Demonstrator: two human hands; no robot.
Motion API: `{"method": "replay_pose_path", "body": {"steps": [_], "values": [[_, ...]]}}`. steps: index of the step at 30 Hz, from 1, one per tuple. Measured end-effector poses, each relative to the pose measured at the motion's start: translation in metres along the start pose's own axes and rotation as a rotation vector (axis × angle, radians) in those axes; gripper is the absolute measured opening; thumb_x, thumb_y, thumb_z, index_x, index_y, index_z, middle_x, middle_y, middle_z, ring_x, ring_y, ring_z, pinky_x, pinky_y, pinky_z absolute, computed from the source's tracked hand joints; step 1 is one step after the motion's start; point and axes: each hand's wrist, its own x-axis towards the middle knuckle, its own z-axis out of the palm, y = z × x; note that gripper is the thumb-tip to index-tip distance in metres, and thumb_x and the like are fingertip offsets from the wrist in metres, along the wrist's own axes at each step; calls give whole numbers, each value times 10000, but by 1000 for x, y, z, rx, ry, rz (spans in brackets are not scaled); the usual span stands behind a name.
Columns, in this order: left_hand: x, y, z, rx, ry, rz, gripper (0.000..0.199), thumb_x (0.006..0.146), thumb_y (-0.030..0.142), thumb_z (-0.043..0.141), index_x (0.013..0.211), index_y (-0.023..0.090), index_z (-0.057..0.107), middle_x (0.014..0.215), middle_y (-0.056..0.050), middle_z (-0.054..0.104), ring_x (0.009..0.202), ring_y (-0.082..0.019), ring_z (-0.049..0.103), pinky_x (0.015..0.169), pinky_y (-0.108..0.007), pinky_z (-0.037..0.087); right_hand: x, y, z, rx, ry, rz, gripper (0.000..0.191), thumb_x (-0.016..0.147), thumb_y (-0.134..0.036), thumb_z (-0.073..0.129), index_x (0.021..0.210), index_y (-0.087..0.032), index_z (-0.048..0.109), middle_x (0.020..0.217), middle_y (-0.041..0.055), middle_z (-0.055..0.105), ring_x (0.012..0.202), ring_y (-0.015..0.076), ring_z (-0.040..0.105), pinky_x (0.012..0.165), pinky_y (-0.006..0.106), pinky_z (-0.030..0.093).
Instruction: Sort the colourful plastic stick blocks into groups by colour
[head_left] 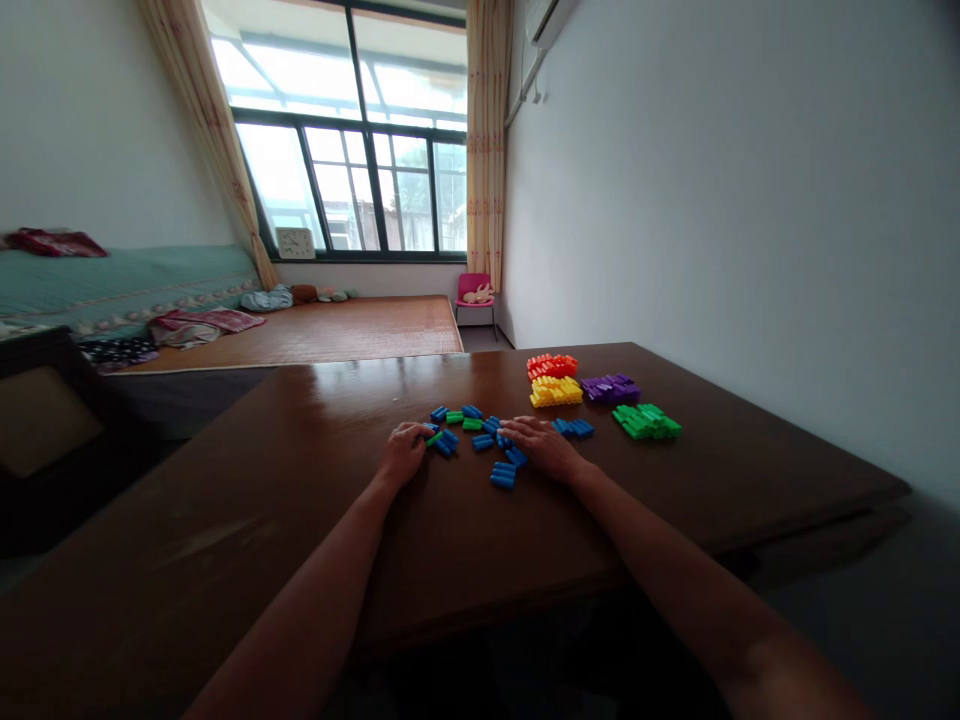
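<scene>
1. Short blue plastic pieces (503, 475) lie at our twelve o'clock, the nearest three lengthwise nine-to-three.
2. Our left hand (405, 452) curls, our right hand (546, 447) extends, both hiding pieces; grips we can't tell.

green-framed window (367, 130), patterned curtains (487, 140), square clock (295, 243), pink chair (475, 289)

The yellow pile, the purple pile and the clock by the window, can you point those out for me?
Yellow pile (556, 391): head view, middle of the pile.
Purple pile (610, 388): head view, middle of the pile.
Clock (295, 243): head view, middle of its face.
</scene>
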Motion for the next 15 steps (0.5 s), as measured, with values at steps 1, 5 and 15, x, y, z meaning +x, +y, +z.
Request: {"method": "replay_pose_path", "body": {"steps": [1,5,15], "values": [[0,0,0,2,0,-1,315,725,87,501,872,206,753,995,-52,702,932,-199,647,947,-365,509,3,0,3,21,-10,-23,514,918,-122,446,1385,-332,498,1415,12,532,1302,208,450,1003,384,426],[-1,-1,0,6,2,-1,307,729,92,508,869,212,753,989,-51,703,939,-205,639,940,-378,510,1,9,4,58,16,45,394,919,-170,501,1280,-297,594,1282,49,611,1170,197,538,954,342,456],[0,-1,1,15,5,12,302,732,94,506,847,220,755,987,-51,709,948,-217,647,933,-382,512,-23,7,-15,20,38,295,326,867,-395,588,1146,-236,640,1139,84,668,1038,250,566,868,375,436]]}}
